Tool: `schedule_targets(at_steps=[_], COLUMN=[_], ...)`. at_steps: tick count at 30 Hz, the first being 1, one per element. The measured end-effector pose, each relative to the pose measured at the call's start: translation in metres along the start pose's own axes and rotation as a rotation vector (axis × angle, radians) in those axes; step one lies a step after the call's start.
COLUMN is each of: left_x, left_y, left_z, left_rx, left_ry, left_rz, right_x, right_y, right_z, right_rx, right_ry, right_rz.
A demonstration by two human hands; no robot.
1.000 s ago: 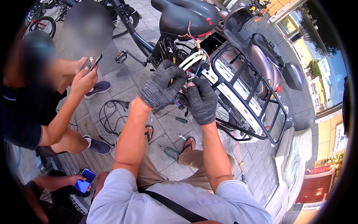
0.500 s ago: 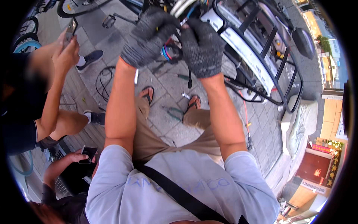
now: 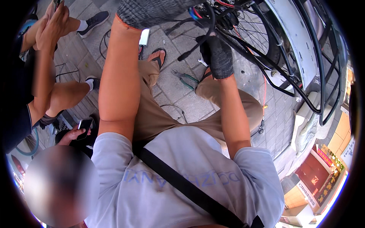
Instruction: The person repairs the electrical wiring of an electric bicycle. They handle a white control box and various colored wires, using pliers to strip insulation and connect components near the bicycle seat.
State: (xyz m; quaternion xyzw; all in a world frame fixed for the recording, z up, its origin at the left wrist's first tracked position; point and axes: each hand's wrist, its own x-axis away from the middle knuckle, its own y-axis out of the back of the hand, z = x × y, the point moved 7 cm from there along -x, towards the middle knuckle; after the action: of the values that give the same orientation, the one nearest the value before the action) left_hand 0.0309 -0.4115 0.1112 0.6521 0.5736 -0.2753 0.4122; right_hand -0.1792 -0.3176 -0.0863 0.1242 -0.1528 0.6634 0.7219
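My left hand (image 3: 154,13), in a dark grey knit glove, is at the top edge beside a bundle of coloured wires (image 3: 195,13); its fingers are cut off or hidden. Lower and to the right, my right hand (image 3: 219,57) wears the same kind of glove. Its fingers are curled down near the paving, with a thin tip sticking out to their left; cables hide most of what they hold. A black cable end (image 3: 185,56) hangs beside it. Just below lie a small silver wrench (image 3: 202,62) and green-handled pliers (image 3: 186,80).
A two-wheeler's spoked wheel (image 3: 258,34), white panel (image 3: 296,34) and black tube rack (image 3: 322,64) fill the upper right. A white box with leads (image 3: 144,37) lies by my left sandal (image 3: 157,57). On the left, two people hold phones (image 3: 84,124).
My hands have parted: the right one has dropped from the wires toward the ground, while the left stays high. The view has shifted, bringing the wheel and rack further into it.
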Motion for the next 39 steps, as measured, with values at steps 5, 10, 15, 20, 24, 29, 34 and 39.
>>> schedule_targets(at_steps=[5,10,15,20,24,29,34,39], left_x=[0.003,0.016,0.024,0.028,0.034,0.024,0.041,0.016], left_y=[0.016,0.015,0.014,0.01,0.012,0.009,0.017,0.021], left_z=[-0.003,-0.002,-0.005,-0.007,-0.004,0.0,0.021,0.009], left_rx=[-0.261,-0.12,0.044,0.194,0.082,0.125,0.253,0.225], left_ry=[0.019,0.122,0.402,0.552,0.525,0.678,0.694,0.626], left_rz=[-0.082,-0.094,-0.206,-0.397,-0.33,-0.351,-0.39,-0.258], right_x=[-0.057,-0.04,-0.026,-0.043,-0.024,-0.023,0.009,0.04], right_y=[0.02,0.05,0.047,0.062,0.045,0.052,0.021,0.021], right_z=[-0.199,-0.358,-0.406,-0.407,-0.399,-0.401,-0.269,-0.118], right_rx=[0.519,1.316,1.418,1.429,1.24,0.665,-0.437,-0.323], right_ry=[-0.29,-0.486,-0.354,-0.298,-0.479,-0.559,-0.544,-0.032], right_rz=[0.064,0.33,0.332,0.386,0.514,0.35,0.18,0.272])
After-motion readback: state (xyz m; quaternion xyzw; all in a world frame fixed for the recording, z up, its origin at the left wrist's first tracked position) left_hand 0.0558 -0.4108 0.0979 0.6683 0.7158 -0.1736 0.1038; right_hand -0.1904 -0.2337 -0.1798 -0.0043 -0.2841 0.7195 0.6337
